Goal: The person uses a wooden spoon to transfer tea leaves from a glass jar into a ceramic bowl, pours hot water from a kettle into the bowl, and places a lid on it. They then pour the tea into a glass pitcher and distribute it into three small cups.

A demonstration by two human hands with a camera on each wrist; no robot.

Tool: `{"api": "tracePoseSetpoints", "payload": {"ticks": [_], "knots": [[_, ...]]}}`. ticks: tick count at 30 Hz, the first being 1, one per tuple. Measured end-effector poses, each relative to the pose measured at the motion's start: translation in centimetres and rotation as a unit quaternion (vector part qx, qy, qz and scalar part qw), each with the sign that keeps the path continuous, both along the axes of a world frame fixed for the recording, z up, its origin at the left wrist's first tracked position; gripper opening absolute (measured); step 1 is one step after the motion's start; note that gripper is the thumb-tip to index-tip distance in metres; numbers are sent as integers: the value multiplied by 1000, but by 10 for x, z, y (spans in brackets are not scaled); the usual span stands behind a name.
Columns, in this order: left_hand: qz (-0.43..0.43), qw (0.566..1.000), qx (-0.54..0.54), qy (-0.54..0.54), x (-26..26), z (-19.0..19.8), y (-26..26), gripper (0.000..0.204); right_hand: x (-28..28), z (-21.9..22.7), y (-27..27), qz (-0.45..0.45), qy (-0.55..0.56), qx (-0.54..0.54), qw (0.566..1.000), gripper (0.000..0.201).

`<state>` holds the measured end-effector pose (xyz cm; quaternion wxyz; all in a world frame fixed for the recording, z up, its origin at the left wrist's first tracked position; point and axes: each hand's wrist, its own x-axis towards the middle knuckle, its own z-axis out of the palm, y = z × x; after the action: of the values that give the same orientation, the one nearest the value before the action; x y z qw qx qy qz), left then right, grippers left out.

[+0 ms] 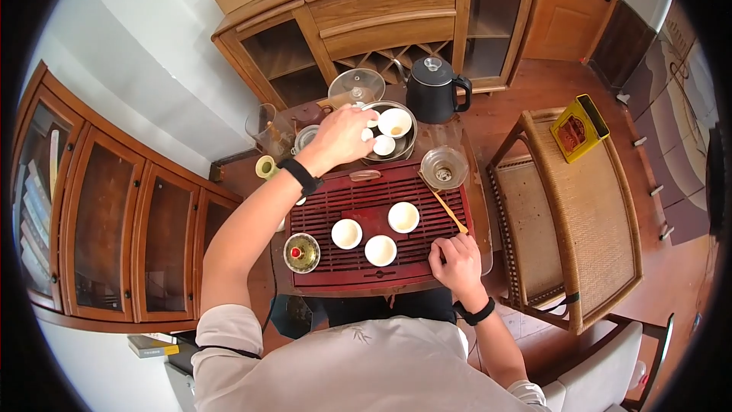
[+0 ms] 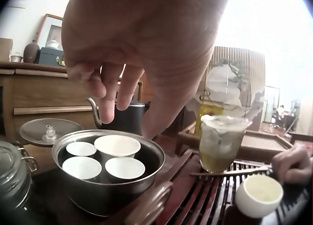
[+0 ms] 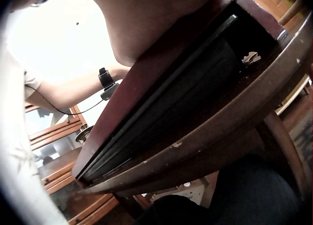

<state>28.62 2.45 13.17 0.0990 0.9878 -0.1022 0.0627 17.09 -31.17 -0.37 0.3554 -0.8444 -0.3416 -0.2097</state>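
Note:
My left hand [image 1: 343,136] is over a metal pot [image 2: 102,198] that holds several white cups [image 2: 124,168]. In the left wrist view, the fingers [image 2: 107,107] hang down above the cups, apart from them, with nothing visible between them. My right hand [image 1: 456,263] rests at the right front edge of the red slatted tray [image 1: 328,268], fingers loosely bent. Close to its fingertips lies the end of a thin wooden stick [image 1: 451,212]; whether they touch is unclear. Three white cups, one of them nearest the right hand [image 1: 380,250], stand on the tray.
A glass pitcher [image 1: 444,168] stands at the tray's back right, a lidded bowl [image 1: 302,252] at its front left. Behind are a black kettle [image 1: 435,95], a glass lid [image 1: 356,88] and a glass jar [image 1: 268,130]. A yellow tin [image 1: 579,128] sits on the rattan stand [image 1: 602,214].

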Motion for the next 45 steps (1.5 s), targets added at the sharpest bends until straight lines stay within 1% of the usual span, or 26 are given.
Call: {"api": "tracePoseSetpoints", "payload": {"ticks": [1,3,5,6,7,8,9,11,13,15,16,17,20,23,25,27,28,30,31,33,34,36,37,39,42,45], "knots": [[23,999,-31,-18,-4,4,6,43,0,0,0,-2,0,-3,1000,7],[91,987,-127,35,-3,10,24,38,-1,-1,0,-1,-2,0,1000,7],[133,971,-195,22,7,-9,57,35,1,0,2,1,-8,2,1000,7],[134,971,-195,19,15,-22,71,35,0,1,2,-3,-10,0,1000,7],[194,936,-290,49,25,-35,84,32,0,1,2,-6,-13,-2,1000,8],[249,886,-382,79,30,-34,87,29,0,2,1,-6,-15,-2,1000,8],[248,887,-382,77,35,-34,90,29,-1,2,1,-6,-12,-3,1000,8],[301,853,-401,145,45,-33,94,28,-1,4,1,-7,-10,-3,1000,8],[312,853,-396,132,71,-53,113,27,0,5,2,-5,-6,0,1000,8],[252,917,-309,21,90,-54,122,26,0,4,2,-6,-5,0,1000,8],[265,929,-254,41,99,-51,132,27,0,4,2,-6,0,-2,1000,8],[258,944,-204,23,108,-49,139,26,0,4,2,-6,4,-4,1000,9],[287,945,-158,19,135,-52,158,17,1,8,1,-3,23,-13,1000,9],[288,947,-142,-10,157,-75,176,18,2,8,1,2,39,-18,999,11],[287,949,-131,13,171,-86,187,20,3,9,1,5,51,-25,998,11],[301,933,-116,158,180,-85,187,25,4,8,1,7,54,-29,998,12],[302,932,-116,162,183,-88,190,25,4,8,1,6,57,-31,998,12],[300,902,-225,214,189,-96,195,36,4,4,0,6,61,-36,997,13],[301,901,-225,216,191,-100,198,36,4,2,-1,9,55,-37,998,13],[301,894,-269,194,192,-95,195,45,6,1,0,12,50,-38,998,15],[303,893,-269,197,192,-93,192,45,6,3,0,10,62,-44,997,14],[327,829,-391,231,192,-92,189,42,5,6,0,8,76,-50,996,14],[328,829,-390,232,193,-92,190,42,6,6,0,9,75,-52,996,14],[300,844,-349,276,196,-95,196,41,6,5,0,11,75,-53,996,14],[275,837,-355,311,198,-98,204,35,6,4,0,9,74,-54,996,14],[271,832,-359,326,199,-97,206,30,6,5,1,10,78,-50,996,14]]}}
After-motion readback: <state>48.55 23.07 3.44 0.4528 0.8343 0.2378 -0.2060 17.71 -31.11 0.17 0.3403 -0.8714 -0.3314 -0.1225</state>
